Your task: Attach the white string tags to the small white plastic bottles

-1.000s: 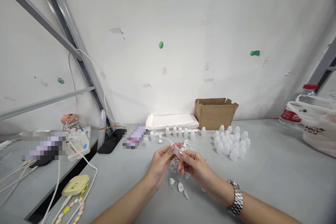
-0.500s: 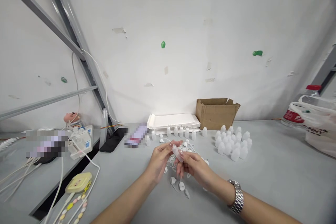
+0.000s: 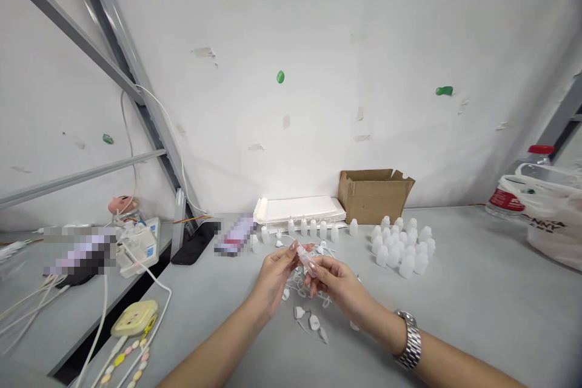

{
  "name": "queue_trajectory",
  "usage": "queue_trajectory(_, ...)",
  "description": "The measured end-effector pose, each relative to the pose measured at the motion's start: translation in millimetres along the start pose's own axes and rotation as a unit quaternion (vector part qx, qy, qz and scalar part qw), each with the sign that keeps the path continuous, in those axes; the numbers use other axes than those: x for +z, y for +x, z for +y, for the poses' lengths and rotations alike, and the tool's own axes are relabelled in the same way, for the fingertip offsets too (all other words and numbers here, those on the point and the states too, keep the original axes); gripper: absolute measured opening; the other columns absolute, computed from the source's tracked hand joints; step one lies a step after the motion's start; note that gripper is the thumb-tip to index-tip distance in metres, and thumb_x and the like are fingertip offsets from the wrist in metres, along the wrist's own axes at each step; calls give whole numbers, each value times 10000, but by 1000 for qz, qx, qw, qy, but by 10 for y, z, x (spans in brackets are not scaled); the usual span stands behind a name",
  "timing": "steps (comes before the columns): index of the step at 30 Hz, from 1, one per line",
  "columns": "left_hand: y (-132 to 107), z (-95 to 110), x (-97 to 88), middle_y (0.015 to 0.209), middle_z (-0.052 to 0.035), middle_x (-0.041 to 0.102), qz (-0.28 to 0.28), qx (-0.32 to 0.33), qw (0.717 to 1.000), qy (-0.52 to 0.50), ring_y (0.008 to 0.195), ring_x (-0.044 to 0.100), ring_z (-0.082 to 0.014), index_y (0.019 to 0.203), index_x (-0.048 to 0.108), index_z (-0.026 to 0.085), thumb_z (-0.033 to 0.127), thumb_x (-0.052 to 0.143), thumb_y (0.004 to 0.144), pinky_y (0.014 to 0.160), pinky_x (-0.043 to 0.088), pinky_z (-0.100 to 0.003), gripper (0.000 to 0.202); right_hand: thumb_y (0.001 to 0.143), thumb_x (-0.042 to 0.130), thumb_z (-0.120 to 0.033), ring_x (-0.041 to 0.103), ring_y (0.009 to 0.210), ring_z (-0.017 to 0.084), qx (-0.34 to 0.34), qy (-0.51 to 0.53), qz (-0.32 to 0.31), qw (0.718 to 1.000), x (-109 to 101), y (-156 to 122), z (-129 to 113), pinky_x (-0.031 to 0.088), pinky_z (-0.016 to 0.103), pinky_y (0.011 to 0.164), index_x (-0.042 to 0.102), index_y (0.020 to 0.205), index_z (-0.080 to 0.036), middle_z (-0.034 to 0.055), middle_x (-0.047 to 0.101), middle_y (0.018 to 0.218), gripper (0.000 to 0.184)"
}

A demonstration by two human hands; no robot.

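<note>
Between my hands is a small translucent plastic bottle (image 3: 308, 263), tilted with its narrow end up and to the left. My left hand (image 3: 275, 276) pinches at the narrow end with thumb and fingers. The body of the bottle is gripped by my right hand (image 3: 336, 282), thumb on top and other fingers curled beneath. Under and around the hands lie several loose white caps (image 3: 314, 322) with thin straps, partly hidden. A row of small bottles with tips (image 3: 313, 228) stands behind the hands. To the right, several translucent bottles (image 3: 407, 265) stand in a cluster.
At the back stand an open cardboard box (image 3: 376, 200) and a stack of white trays (image 3: 300, 207). A phone (image 3: 236, 235) and a black object (image 3: 195, 244) lie left. Cables and a yellow case (image 3: 135, 317) are nearer. A plastic bag (image 3: 555, 224) and water bottle (image 3: 507, 199) sit far right.
My left fingers have shifted slightly at the bottle's narrow end, where a whitish tip now shows. The bottle stays between both hands. The view has shifted a little.
</note>
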State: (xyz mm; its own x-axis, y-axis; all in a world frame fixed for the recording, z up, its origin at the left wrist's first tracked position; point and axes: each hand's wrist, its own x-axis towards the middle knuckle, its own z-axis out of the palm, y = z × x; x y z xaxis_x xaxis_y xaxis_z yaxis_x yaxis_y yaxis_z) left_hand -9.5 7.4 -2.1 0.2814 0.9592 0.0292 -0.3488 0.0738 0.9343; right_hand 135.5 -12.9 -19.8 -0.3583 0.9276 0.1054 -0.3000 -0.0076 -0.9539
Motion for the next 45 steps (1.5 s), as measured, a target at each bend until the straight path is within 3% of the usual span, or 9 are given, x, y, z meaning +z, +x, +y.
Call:
queue_trajectory(11,-44,-92,64,960,-119,686,13,-10,999,41,936,587,-253,834,698,124,412,631,709,859,404,-348,321,698,607,-566,469,482,112,-43,-108,85,990,96,-51,26,371,244,490,525,656,-174,-20,513,547,403)
queue_trajectory(21,-13,12,37,968,-133,676,-51,-31,996,-64,959,580,-230,930,675,117,447,535,782,924,365,-361,388,719,603,-548,456,517,96,0,52,-26,998,52,-40,-110,336,241,549,556,663,-152,-7,534,607,402)
queue_trajectory(26,-18,24,17,925,-124,682,-34,-26,999,-16,900,591,-220,918,679,111,439,566,762,884,384,-345,380,718,612,-540,475,535,99,21,79,-40,996,35,-45,-84,337,238,555,580,694,-142,14,566,644,399)
queue_trajectory(32,40,64,-32,961,-110,676,-9,5,994,106,899,578,-229,863,690,136,425,623,704,825,408,-327,336,693,648,-516,511,545,110,27,80,-5,996,15,-18,-31,373,249,584,606,728,-138,29,603,668,383)
queue_trajectory(34,115,125,-130,947,-95,678,21,31,975,219,888,576,-233,859,688,158,436,646,661,797,407,-319,344,670,673,-504,505,530,107,24,74,26,997,-5,5,-38,374,246,572,610,732,-137,24,604,652,378)
queue_trajectory(36,185,205,-276,861,-72,676,42,50,929,363,832,572,-227,790,675,168,429,693,583,731,406,-300,334,640,699,-496,486,515,100,21,72,69,995,-29,25,-58,373,240,554,608,705,-138,15,595,633,375)
queue_trajectory(39,219,316,-514,705,-28,624,-10,-25,879,477,686,551,-189,770,619,159,454,684,556,596,383,-263,370,609,724,-481,468,512,93,16,78,121,989,-64,42,-81,372,230,542,606,668,-137,7,583,617,368)
queue_trajectory(42,161,379,-676,729,-5,597,-90,-97,830,542,699,541,-181,753,596,177,421,739,460,570,359,-236,407,606,730,-466,466,510,91,17,85,132,988,-80,46,-76,368,224,537,616,690,-135,4,584,608,360)
queue_trajectory(45,95,394,-729,748,2,598,-116,-135,793,582,707,544,-187,710,587,192,371,774,379,557,350,-229,420,626,720,-460,465,505,86,20,81,128,988,-73,44,-53,362,217,527,622,718,-134,5,589,608,353)
